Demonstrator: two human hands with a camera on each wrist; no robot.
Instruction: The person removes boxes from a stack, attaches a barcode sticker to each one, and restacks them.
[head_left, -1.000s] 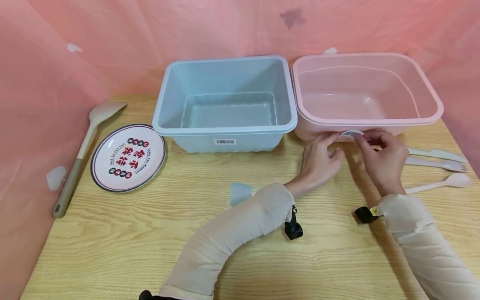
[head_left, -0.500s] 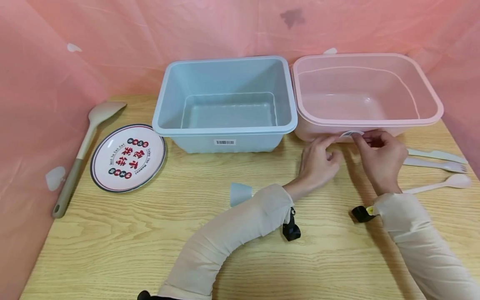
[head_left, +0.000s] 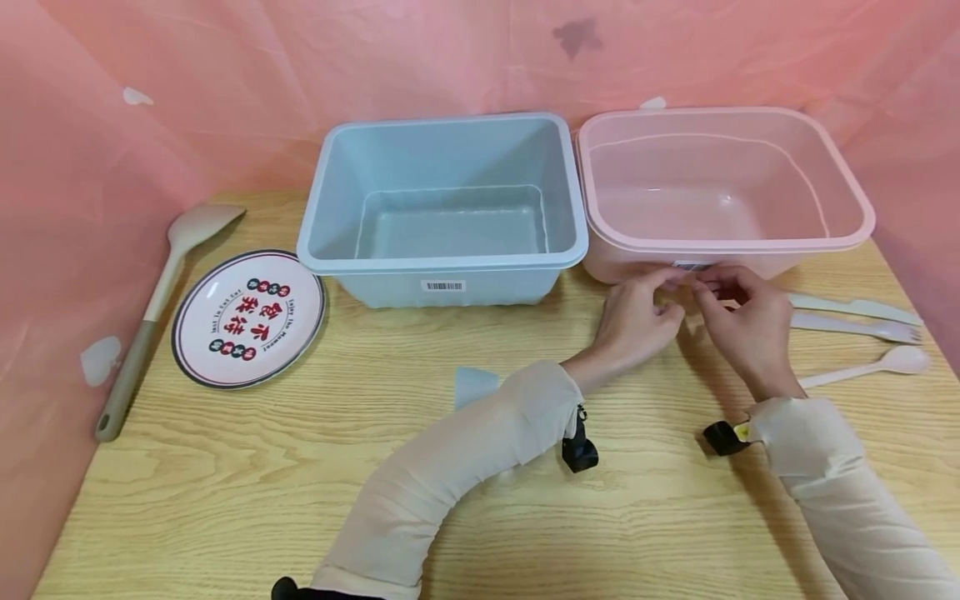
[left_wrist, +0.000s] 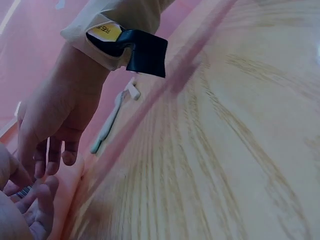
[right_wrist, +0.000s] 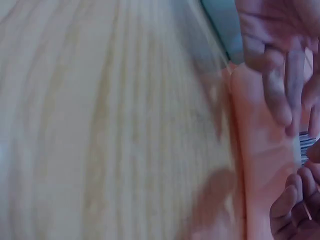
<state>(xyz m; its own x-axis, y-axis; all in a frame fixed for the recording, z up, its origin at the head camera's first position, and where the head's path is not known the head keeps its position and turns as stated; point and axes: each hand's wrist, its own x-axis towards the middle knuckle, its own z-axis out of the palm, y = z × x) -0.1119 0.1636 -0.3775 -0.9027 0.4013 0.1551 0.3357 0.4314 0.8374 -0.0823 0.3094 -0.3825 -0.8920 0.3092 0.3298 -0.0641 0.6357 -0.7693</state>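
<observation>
In the head view both hands meet at the front wall of the pink basin (head_left: 750,262), around a barcode sticker (head_left: 692,265). My left hand (head_left: 633,321) rests its extended index finger at the sticker's lower left, thumb held apart. From the right, my right hand (head_left: 750,321) has thumb and index finger together at the sticker's lower edge, pinching there; the fingers hide that part. The right wrist view shows the striped sticker (right_wrist: 305,147) between the hands' fingertips. In the left wrist view, the right hand's other fingers (left_wrist: 70,152) hang loosely.
A light blue basin (head_left: 450,279) stands left of the pink one. Further left lie a plate (head_left: 232,312) and a long-handled ladle (head_left: 153,312). A small blue cup (head_left: 474,387) is partly behind the left sleeve. A knife (head_left: 855,307), fork (head_left: 855,323) and spoon (head_left: 900,360) lie right.
The sticker, bowed outward between the fingers before, now looks flatter against the pink basin. My right hand has shifted left, so its fingertips meet the left hand's. The view has shifted slightly.
</observation>
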